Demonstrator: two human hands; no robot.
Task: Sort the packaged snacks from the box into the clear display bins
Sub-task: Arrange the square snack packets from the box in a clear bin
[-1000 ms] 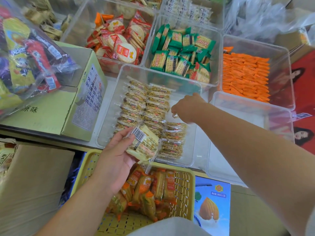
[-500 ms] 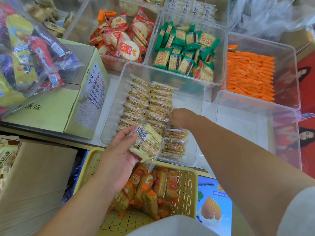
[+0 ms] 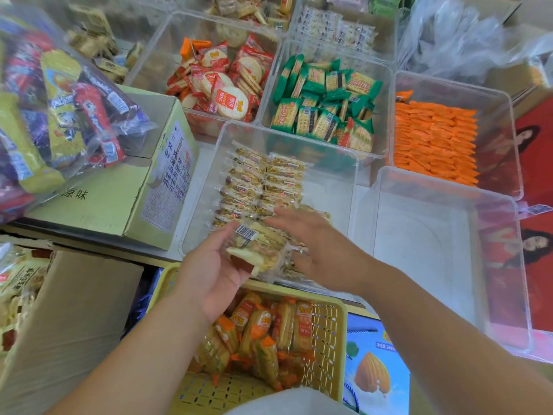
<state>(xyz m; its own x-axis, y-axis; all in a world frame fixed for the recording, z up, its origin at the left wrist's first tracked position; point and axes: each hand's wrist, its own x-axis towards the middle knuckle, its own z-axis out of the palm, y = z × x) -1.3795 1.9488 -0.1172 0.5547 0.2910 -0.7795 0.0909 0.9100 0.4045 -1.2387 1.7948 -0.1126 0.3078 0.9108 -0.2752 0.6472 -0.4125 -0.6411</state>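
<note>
Shop counter (image 3: 363,211), pale, crowded with clear bins. Centre bin (image 3: 356,166) — clear-wrapped nut bars (image 3: 263,181) laid in two neat rows, with more at its near end. Far bins: red-wrapped round crackers (image 3: 227,88) at left, green cracker packs (image 3: 323,106) in the middle, orange sachets (image 3: 434,142) packed flat at right. Left hand (image 3: 209,274) over the centre bin's near rim, fingers and thumb curled round a small held stack (image 3: 257,250) of the same bars, barcode up. Right hand (image 3: 320,244) just beside the held stack, fingers straight and spread, blurred; whether it touches any packet — cannot tell. Near edge: yellow mesh basket (image 3: 329,330) holding orange-ended snack packs (image 3: 263,327). Left: green carton (image 3: 119,202) with a bag of mixed snacks (image 3: 59,115) on top; brown cardboard box (image 3: 74,324) nearer.
</note>
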